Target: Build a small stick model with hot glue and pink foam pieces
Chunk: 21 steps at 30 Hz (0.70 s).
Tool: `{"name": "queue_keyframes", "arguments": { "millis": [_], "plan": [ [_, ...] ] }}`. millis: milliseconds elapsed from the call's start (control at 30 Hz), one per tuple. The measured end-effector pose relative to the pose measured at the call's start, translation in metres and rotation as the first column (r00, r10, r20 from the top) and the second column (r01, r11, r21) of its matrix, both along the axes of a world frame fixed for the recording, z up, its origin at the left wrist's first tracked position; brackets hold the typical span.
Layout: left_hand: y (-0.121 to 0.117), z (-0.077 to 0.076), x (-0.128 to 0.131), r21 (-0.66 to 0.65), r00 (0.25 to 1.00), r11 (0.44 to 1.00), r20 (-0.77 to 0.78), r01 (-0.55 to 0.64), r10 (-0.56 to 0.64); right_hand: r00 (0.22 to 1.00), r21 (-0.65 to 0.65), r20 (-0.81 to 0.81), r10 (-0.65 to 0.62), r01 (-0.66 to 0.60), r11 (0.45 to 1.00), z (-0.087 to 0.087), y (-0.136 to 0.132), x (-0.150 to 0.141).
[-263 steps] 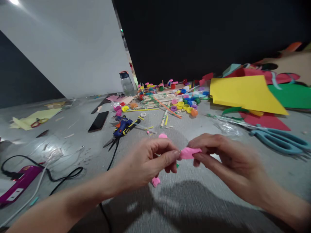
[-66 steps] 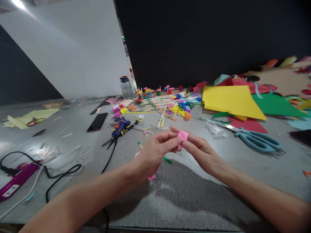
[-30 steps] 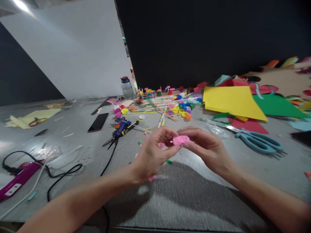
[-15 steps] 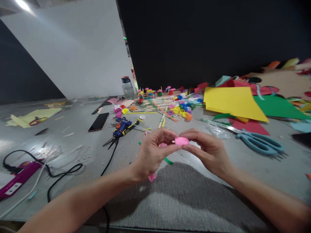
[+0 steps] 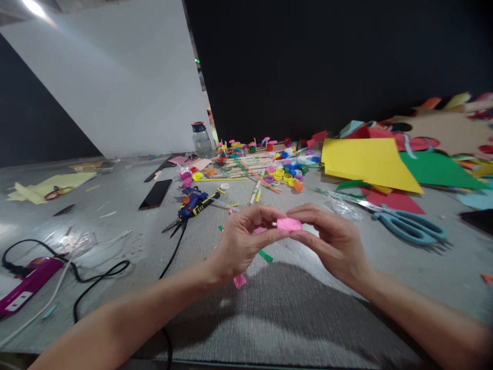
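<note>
In front of me, above the table, a small pink crepe-like piece (image 5: 289, 224) is pinched between my two hands. A thin pale stick end (image 5: 275, 224) pokes out of its left side. The thumb and fingers of my left hand (image 5: 244, 241) close on the left end of the piece. On its right end, my right hand (image 5: 335, 239) grips with thumb and fingertips. Beneath my left hand lie a pink scrap (image 5: 239, 281) and a green strip (image 5: 265, 256). More pink material shows partly behind the left fingers.
To the left are a blue glue gun (image 5: 192, 203), pliers (image 5: 175, 224), a phone (image 5: 155, 194) and a purple power strip (image 5: 33, 282) with cables. Large scissors (image 5: 408, 226) and a yellow sheet (image 5: 370, 162) lie right. Colourful caps (image 5: 285, 176) and sticks fill the back.
Both hands keep their pinch on the pink piece, which sits very slightly farther right. The view has shifted a little; nothing was let go.
</note>
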State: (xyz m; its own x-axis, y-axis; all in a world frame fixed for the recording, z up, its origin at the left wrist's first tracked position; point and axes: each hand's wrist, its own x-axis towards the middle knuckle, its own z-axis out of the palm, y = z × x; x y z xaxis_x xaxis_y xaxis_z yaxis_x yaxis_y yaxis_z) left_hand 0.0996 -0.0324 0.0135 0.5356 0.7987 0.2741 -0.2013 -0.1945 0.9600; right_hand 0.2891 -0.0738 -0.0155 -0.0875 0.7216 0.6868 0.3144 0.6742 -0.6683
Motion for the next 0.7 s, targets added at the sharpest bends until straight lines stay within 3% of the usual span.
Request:
{"name": "queue_keyframes", "arguments": {
  "millis": [233,433,700],
  "plan": [
    [-0.0015,0.0042,-0.0001,-0.014,0.998,1.000,0.062,0.012,-0.011,0.999,0.020,-0.007,0.041,-0.041,0.999,0.0016,-0.0001,0.0011],
    [-0.0034,0.0078,0.0001,-0.107,0.992,0.989,0.072,0.107,-0.099,0.997,0.113,0.055,-0.057,0.051,0.992,0.0077,-0.0045,-0.0015],
    [-0.0021,0.0004,-0.0023,0.137,0.999,0.990,-0.032,-0.017,0.022,0.998,0.115,0.055,-0.037,0.030,0.993,0.0049,-0.0015,0.0003]
  ]
}}
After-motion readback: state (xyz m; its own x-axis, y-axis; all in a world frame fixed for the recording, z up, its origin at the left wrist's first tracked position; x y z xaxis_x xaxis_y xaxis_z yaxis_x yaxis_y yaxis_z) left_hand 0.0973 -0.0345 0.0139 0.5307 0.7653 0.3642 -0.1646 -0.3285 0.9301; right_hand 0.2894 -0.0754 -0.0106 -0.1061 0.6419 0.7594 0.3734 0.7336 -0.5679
